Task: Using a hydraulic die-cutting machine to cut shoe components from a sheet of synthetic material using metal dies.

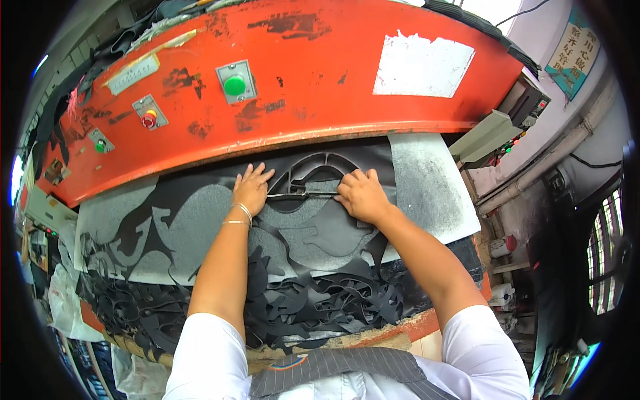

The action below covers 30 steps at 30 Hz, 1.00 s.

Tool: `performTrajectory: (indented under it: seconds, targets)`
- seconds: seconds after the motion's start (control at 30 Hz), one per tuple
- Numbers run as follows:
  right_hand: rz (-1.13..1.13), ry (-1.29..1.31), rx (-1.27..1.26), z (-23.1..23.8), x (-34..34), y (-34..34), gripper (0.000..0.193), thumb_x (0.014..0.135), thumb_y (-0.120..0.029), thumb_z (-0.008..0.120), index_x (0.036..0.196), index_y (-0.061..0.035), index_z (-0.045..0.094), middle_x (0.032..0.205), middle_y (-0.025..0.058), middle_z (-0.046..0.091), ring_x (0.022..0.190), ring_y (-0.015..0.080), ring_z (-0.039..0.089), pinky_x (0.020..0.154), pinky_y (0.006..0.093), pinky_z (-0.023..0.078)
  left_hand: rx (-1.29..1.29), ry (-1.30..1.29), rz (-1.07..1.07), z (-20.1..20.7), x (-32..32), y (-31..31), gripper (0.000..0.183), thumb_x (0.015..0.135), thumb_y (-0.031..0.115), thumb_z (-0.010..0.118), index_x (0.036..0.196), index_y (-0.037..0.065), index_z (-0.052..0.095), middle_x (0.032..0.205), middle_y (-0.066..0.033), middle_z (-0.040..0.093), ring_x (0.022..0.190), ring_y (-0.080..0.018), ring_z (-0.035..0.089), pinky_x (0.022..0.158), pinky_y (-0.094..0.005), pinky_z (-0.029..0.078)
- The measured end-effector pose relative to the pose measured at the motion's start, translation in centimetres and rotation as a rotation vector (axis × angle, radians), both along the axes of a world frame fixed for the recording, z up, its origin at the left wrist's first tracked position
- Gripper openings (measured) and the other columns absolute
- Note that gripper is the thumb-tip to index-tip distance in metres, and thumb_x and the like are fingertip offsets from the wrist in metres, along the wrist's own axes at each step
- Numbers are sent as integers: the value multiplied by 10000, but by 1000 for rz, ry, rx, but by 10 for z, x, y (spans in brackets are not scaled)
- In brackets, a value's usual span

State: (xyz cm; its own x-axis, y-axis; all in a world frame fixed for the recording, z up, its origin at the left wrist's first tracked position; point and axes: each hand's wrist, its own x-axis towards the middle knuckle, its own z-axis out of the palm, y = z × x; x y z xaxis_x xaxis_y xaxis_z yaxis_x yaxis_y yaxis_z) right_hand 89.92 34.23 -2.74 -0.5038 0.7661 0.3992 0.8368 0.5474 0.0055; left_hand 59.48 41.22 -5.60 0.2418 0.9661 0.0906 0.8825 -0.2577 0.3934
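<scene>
A curved metal cutting die, arched on its far side and straight on its near side, lies on a black sheet of leather-like material. My left hand, with bracelets at the wrist, rests with fingers spread at the die's left end; its thumb side is close to the metal. Curled over the die's right end are the fingers of my right hand, and their tips are partly hidden. A loose dark cut piece lies just nearer to me on the pale cutting board.
The wide orange press head, with a green button and a red button, spans the far side above the board. Tangled black scraps fill the near edge. A control box juts out at right.
</scene>
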Motion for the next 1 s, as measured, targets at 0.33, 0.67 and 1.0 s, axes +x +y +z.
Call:
performTrajectory:
  seconds: [0.33,0.67,1.0]
  targets:
    - [-380,815,-106,46,128,-156,168,873,-46,558,1026,-21,625,941,93,600,843,233,569,793,313,431,0,101,14,4,3,-18,402,960,212,422,1332,284,558,1506,-16,388,1423,-272,281,1167,-474,187]
    - [-333,1007,-290,64,84,-284,265,893,-104,516,1114,30,574,1184,149,582,1011,198,551,903,315,419,-191,-666,-473,65,145,-211,724,868,368,690,1410,-8,392,1399,-234,448,1299,-343,444,1081,-402,358]
    - [215,1214,-552,74,-4,-311,308,878,-261,629,849,38,558,1139,192,603,892,174,562,814,305,444,-336,-1008,-211,107,124,-342,996,820,229,761,1528,48,84,1422,-195,348,1161,-272,502,967,-344,440]
